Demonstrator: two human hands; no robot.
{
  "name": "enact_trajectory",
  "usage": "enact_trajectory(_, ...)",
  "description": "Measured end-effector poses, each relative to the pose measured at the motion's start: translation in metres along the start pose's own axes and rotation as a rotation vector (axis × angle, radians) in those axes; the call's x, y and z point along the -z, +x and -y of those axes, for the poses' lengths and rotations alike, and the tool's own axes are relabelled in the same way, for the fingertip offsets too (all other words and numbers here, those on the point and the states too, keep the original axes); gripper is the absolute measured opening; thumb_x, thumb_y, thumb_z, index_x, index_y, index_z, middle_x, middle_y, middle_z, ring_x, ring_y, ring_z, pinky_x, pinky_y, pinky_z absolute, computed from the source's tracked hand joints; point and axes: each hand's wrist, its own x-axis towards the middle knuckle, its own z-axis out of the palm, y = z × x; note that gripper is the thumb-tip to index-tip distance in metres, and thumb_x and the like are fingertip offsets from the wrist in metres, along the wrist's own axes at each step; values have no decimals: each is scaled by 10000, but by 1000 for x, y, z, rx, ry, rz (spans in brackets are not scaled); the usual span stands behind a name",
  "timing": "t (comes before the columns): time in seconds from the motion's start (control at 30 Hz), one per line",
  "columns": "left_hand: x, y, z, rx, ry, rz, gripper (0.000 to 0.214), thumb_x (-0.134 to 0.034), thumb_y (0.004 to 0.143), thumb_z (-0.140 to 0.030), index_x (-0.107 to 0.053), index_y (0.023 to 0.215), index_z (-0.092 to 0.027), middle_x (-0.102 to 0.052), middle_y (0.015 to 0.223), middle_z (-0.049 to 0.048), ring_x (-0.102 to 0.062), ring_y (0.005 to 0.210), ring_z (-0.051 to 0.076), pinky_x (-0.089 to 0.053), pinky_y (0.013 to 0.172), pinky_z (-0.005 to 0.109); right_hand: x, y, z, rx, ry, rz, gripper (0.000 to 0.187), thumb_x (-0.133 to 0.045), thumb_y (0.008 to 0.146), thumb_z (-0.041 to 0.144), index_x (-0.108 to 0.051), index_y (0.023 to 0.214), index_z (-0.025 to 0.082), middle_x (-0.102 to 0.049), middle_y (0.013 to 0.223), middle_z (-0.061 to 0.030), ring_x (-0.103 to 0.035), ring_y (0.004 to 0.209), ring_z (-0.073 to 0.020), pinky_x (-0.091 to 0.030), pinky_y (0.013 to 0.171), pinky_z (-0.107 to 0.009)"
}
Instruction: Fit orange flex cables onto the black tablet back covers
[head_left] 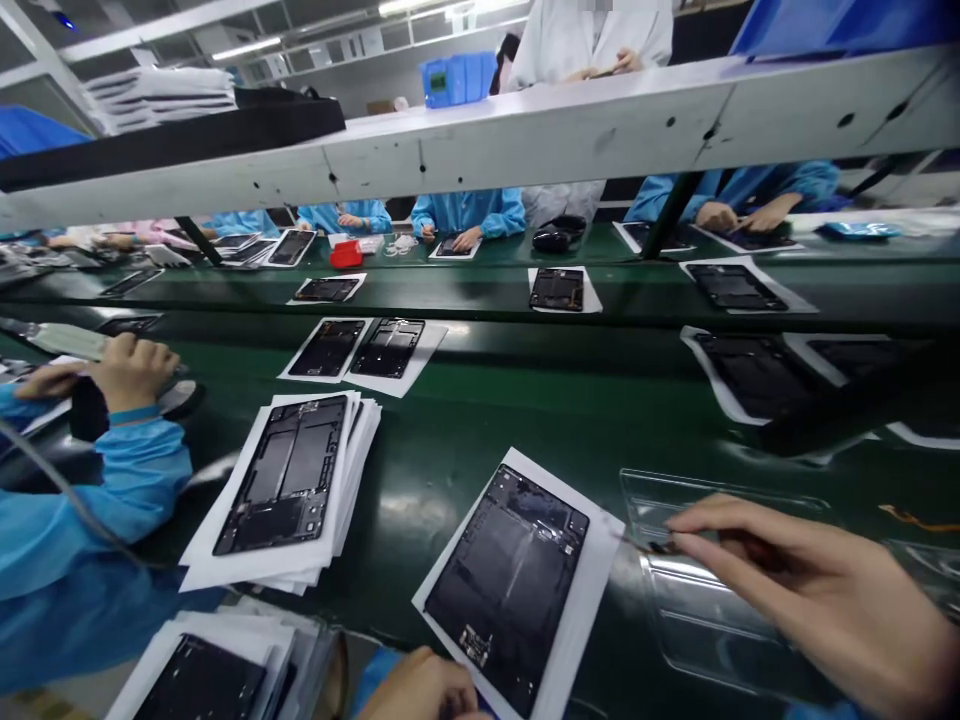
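So the right hand (817,590) pinches tweezers (645,545) over a clear tray (675,610), while the left hand (424,688), grip unclear, steadies the panel (510,575) on paper (592,590).

I see a dark green glossy tabletop (525,400). Black tablet frame (510,580) on a white paper sheet (592,590). Second black frame (289,475) on a white paper stack (345,500). Clear plastic tray (697,610), see-through with pale glare. Co-worker's sleeve (90,540) is bright blue. Red small box (346,254) far back. Blue crate (457,78).
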Motion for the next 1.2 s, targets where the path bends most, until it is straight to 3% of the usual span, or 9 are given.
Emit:
enact_trajectory(0.1,49,17,-20,-133,59,-267,300,-525,924,-407,-684,804,-183,-647,743,25,-571,695,161,-411,666,222,-8,1,22,57,30,267,219,-661,835,478,-755,834,280,-718,836,-94,-655,642,-230,-489,411,-258)
enact_trajectory(0.23,97,102,-50,-446,216,-607,256,-541,909,-273,-650,1124,-188,-642,1069,86,-571,974,221,-431,900,316,-26,-3,52,126,80,352,218,-627,866,458,-751,810,288,-700,759,-60,-629,587,-205,-505,447,-269)
enact_trajectory(0.33,100,178,-81,-663,485,-408,291,-614,863,-197,-642,1153,-197,-592,1218,103,-507,1146,247,-386,1008,365,-32,-10,62,54,62,362,229,-616,877,447,-747,852,260,-695,773,-57,-624,611,-194,-520,499,-264)
enact_trajectory(0.47,98,226,-97,-573,749,-193,84,-708,805,-205,-683,882,-183,-652,950,57,-575,988,233,-433,909,336,-24,-23,56,-68,-1,335,244,-622,879,449,-735,909,235,-702,875,-63,-628,680,-190,-526,562,-255)
enact_trajectory(0.7,124,203,-63,-415,653,-449,103,-586,910,-230,-653,924,-152,-635,983,86,-583,989,235,-445,900,352,-28,-23,58,-53,10,502,171,-588,911,404,-707,947,286,-699,923,-17,-650,803,-187,-519,675,-245)
enact_trajectory(0.8,113,169,-66,-517,299,-533,268,-531,961,-367,-611,1097,-151,-595,1196,125,-535,1155,254,-398,1007,398,-50,-1,73,11,-9,606,159,-552,929,354,-697,935,289,-700,891,7,-635,756,-165,-485,678,-252)
enact_trajectory(0.97,69,100,-65,-575,-543,-24,556,-513,948,-514,-388,1364,-168,-676,951,88,-670,825,199,-514,792,337,-110,64,61,28,11,674,123,-598,856,220,-710,807,226,-684,733,23,-586,638,-130,-405,590,-236)
enact_trajectory(1.07,48,84,-50,-375,-298,-345,535,-666,864,-255,-428,1337,-180,-635,772,6,-624,707,166,-494,745,304,-155,97,31,38,-17,702,108,-643,758,135,-710,689,184,-659,631,19,-581,601,-123,-386,566,-225)
enact_trajectory(1.2,42,95,-29,-386,335,-728,227,-498,910,-97,-619,1080,-185,-654,828,41,-611,771,202,-457,767,346,-202,116,-5,4,-60,756,110,-649,716,97,-730,694,168,-689,659,3,-612,633,-129,-400,586,-216)
